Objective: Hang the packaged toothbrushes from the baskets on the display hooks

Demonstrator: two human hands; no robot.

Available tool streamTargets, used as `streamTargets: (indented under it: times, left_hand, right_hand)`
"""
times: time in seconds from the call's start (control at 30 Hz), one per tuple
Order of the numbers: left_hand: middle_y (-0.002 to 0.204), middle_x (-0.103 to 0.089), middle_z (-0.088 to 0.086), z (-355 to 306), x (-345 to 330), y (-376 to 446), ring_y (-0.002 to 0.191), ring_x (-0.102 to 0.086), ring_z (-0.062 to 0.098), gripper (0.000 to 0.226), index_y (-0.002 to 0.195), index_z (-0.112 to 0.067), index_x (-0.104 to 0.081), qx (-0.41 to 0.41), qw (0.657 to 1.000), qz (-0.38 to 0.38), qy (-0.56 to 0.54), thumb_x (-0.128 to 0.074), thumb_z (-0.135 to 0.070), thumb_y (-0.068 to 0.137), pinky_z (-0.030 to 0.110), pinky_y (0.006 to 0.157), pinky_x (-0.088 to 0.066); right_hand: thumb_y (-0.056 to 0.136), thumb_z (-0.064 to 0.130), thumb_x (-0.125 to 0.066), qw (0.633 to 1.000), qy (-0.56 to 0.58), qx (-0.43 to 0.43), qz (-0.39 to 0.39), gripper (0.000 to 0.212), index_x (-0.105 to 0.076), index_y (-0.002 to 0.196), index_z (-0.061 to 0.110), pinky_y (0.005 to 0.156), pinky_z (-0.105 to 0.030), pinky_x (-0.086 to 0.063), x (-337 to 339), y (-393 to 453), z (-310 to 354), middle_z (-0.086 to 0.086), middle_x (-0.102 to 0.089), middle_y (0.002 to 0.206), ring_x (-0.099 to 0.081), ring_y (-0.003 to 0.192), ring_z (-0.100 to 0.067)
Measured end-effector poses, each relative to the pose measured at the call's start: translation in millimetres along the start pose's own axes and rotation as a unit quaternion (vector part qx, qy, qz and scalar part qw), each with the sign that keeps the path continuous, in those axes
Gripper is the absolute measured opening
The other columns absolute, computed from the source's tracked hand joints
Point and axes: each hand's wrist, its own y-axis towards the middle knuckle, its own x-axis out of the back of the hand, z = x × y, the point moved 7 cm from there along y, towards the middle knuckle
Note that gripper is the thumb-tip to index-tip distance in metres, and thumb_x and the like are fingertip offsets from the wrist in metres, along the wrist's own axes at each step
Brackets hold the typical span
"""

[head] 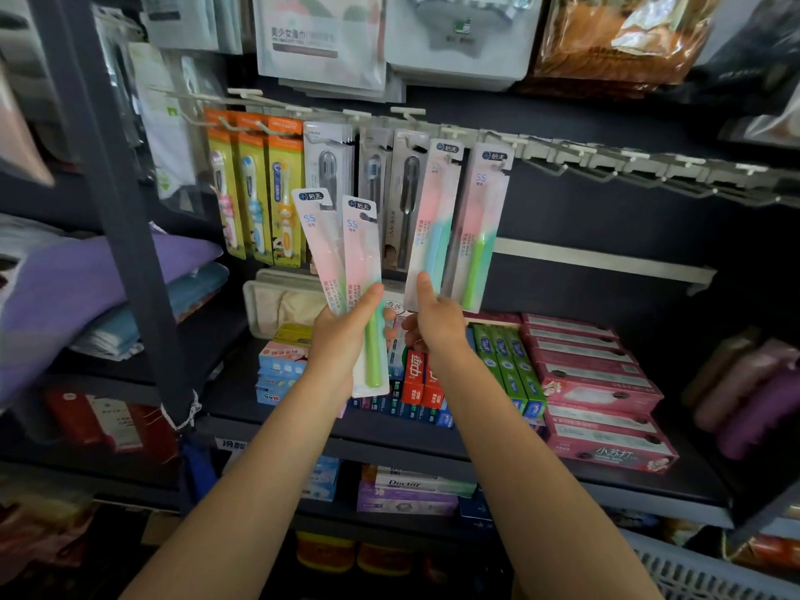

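Pink-green packs: L hand (342,339) grips two packaged toothbrushes fanned in a V, thumb clamped across the front, fingers wrapped behind. Left-leaning pack (318,244) tilts away to the L above the grip; front pack (366,296) stands nearly upright, its green handle running below the thumb past the wrist. Both hang-tabs are clear of any hook, well below the rail.

R hand (433,324) pinches the bottom edge of a third pack (433,218), thumb up on its face, fingers curled behind. Straight above that grip the pack's tab sits at a display hook (450,134) on the hook rail (562,151); can't tell if the tab is fully seated. Just R of the grip a fourth pack (480,227) of same type hangs from the next hook, touching or nearly touching the third.

L of both grips on the rail: grey/black brush packs (407,201), then orange-yellow kids' brush packs (255,188). R of the R grip the rail's hooks are bare.

Below both hands: shelf (277,422) w/ toothpaste boxes (506,365) and pink boxes (593,383). White basket corner (692,573) far low-R of the R arm.
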Motion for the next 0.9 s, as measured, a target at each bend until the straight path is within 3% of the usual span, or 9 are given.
streamTargets:
  times: [0.1, 0.23, 0.33, 0.47, 0.57, 0.63, 0.7, 0.8, 0.9]
  left_hand:
    - [0.075, -0.077, -0.003, 7, 5, 6, 0.062, -0.072, 0.011, 0.021, 0.106, -0.020, -0.068, 0.019, 1.000, 0.002, 0.015, -0.064, -0.038, 0.097, 0.026, 0.057, -0.057]
    - [0.089, -0.078, 0.001, 17, 15, 13, 0.075, -0.074, 0.016, 0.023, 0.110, -0.021, -0.066, 0.044, 0.999, -0.014, 0.006, -0.064, -0.037, 0.094, 0.032, 0.068, -0.058]
    - [0.084, -0.078, -0.006, 17, 18, 13, 0.076, -0.075, 0.010, 0.018, 0.111, -0.022, -0.068, 0.033, 0.999, -0.015, -0.026, -0.068, -0.031, 0.095, 0.030, 0.069, -0.059]
    - [0.097, -0.079, 0.003, 16, 11, 11, 0.092, -0.076, 0.024, 0.018, 0.105, -0.023, -0.073, 0.031, 0.998, 0.006, -0.056, -0.077, -0.026, 0.088, 0.046, 0.085, -0.060]
    - [0.100, -0.079, 0.000, 14, 5, 9, 0.096, -0.075, 0.023, 0.022, 0.103, -0.026, -0.074, 0.027, 0.999, 0.013, -0.036, -0.082, -0.030, 0.083, 0.049, 0.090, -0.059]
    - [0.101, -0.078, -0.001, 8, 2, 7, 0.098, -0.074, 0.022, 0.023, 0.104, -0.027, -0.075, 0.018, 1.000, 0.013, -0.007, -0.079, -0.039, 0.084, 0.050, 0.093, -0.057]
    - [0.094, -0.079, -0.001, 5, 1, 7, 0.089, -0.074, 0.017, 0.025, 0.101, -0.023, -0.076, 0.013, 1.000, 0.013, 0.020, -0.070, -0.045, 0.091, 0.045, 0.089, -0.058]
    - [0.072, -0.075, 0.001, -1, 1, 3, 0.062, -0.069, 0.013, 0.032, 0.097, -0.015, -0.074, 0.002, 0.999, 0.020, 0.025, -0.058, -0.043, 0.099, 0.032, 0.065, -0.058]
    - [0.064, -0.067, 0.003, -3, -1, 2, 0.055, -0.061, 0.017, 0.032, 0.096, -0.010, -0.070, -0.009, 0.999, 0.035, 0.004, -0.057, -0.039, 0.101, 0.029, 0.054, -0.053]
  right_hand:
    - [0.099, 0.059, -0.048, 0.993, 0.077, -0.080, 0.025, 0.057, -0.059, 0.098, 0.004, 0.044, -0.024, -0.038, -10, 10, -14, -0.008, -0.061, 0.064, -0.047, 0.041, -0.016]
    - [0.099, 0.048, -0.059, 0.979, 0.128, -0.141, 0.078, 0.040, -0.055, 0.097, 0.008, 0.041, -0.022, -0.034, -21, -1, -43, -0.009, -0.056, 0.064, -0.043, 0.044, -0.017]
    - [0.102, 0.035, -0.056, 0.982, 0.130, -0.069, 0.121, 0.028, -0.059, 0.106, 0.008, 0.046, -0.026, -0.039, -25, -27, -44, -0.005, -0.061, 0.065, -0.051, 0.048, -0.017]
    - [0.098, 0.041, -0.063, 0.984, 0.018, 0.100, 0.145, 0.026, -0.066, 0.098, 0.015, 0.065, -0.025, -0.046, -23, -59, -23, 0.006, -0.064, 0.082, -0.059, 0.073, -0.009]
    - [0.098, 0.027, -0.065, 0.980, 0.024, 0.161, 0.111, 0.009, -0.067, 0.094, 0.020, 0.062, -0.024, -0.047, -11, -62, -8, 0.008, -0.062, 0.075, -0.057, 0.066, -0.005]
    - [0.099, 0.025, -0.063, 0.980, 0.037, 0.182, 0.078, 0.007, -0.068, 0.097, 0.020, 0.066, -0.032, -0.053, 2, -60, -2, 0.002, -0.066, 0.078, -0.063, 0.070, -0.014]
    - [0.100, 0.025, -0.062, 0.978, 0.052, 0.193, 0.062, 0.007, -0.066, 0.102, 0.020, 0.069, -0.042, -0.059, 15, -61, 5, -0.009, -0.070, 0.086, -0.070, 0.076, -0.026]
    - [0.101, 0.020, -0.060, 0.977, 0.036, 0.205, 0.033, 0.009, -0.063, 0.105, 0.012, 0.052, -0.027, -0.055, 32, -59, 19, -0.007, -0.066, 0.078, -0.068, 0.057, -0.012]
    - [0.100, 0.021, -0.060, 0.976, 0.014, 0.217, -0.005, 0.008, -0.061, 0.093, 0.021, 0.051, -0.037, -0.056, 43, -51, 32, -0.008, -0.065, 0.075, -0.066, 0.055, -0.025]
